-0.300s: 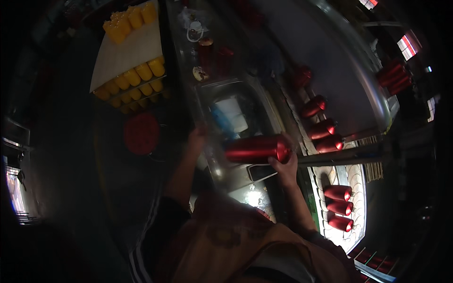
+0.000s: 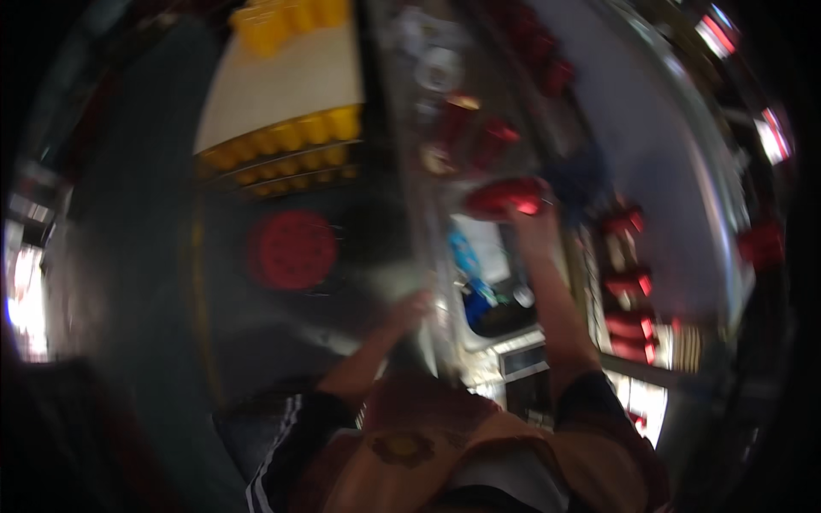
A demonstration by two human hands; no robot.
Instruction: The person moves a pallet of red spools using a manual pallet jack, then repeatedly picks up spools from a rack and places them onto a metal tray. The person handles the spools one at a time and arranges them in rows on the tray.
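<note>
My right hand (image 2: pixel 528 221) reaches forward over the metal basin, closed on the near side of a shiny red metallic bottle (image 2: pixel 496 198). The bottle lies sideways above the basin's far end. At the bench's left edge is my left hand (image 2: pixel 415 309), apart from the bottle and too smeared by motion to show its fingers. Inside the basin (image 2: pixel 443 282) are a white sheet (image 2: pixel 489 250) and blue crumpled pieces (image 2: pixel 475 291). Beyond it stand two red containers, one (image 2: pixel 455 124) with a pale top and another (image 2: pixel 494 141) to its right.
A row of red bottles (image 2: pixel 629 282) sits on the conveyor to the right, beside a broad grey metal surface (image 2: pixel 658 145). On the left are a red round stool (image 2: pixel 298 250) and a pale-topped rack (image 2: pixel 282 85) with yellow cylinders (image 2: pixel 312 128) on and under its board.
My right hand has carried the red bottle forward to the basin's far end. My left hand has moved away from it. The whole view has swung, and the picture is blurred.
</note>
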